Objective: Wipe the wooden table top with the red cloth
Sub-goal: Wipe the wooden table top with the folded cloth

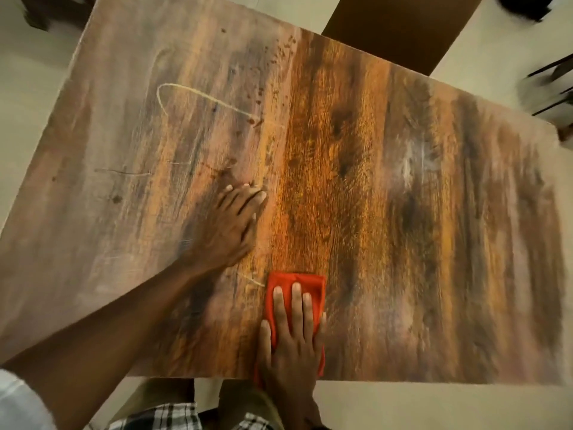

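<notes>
The wooden table top (387, 187) fills most of the view, streaked brown and orange, with pale scratch lines and dark specks on its left half. A folded red cloth (307, 282) lies near the table's front edge. My right hand (291, 339) presses flat on the cloth, fingers spread and pointing away from me. My left hand (231, 226) rests palm down on the bare wood to the upper left of the cloth, fingers together, holding nothing.
A brown chair back or panel (400, 29) stands beyond the table's far edge. Dark chair legs (552, 88) show at the right. Pale floor (434, 405) surrounds the table. A whitish smear (415, 159) marks the right half.
</notes>
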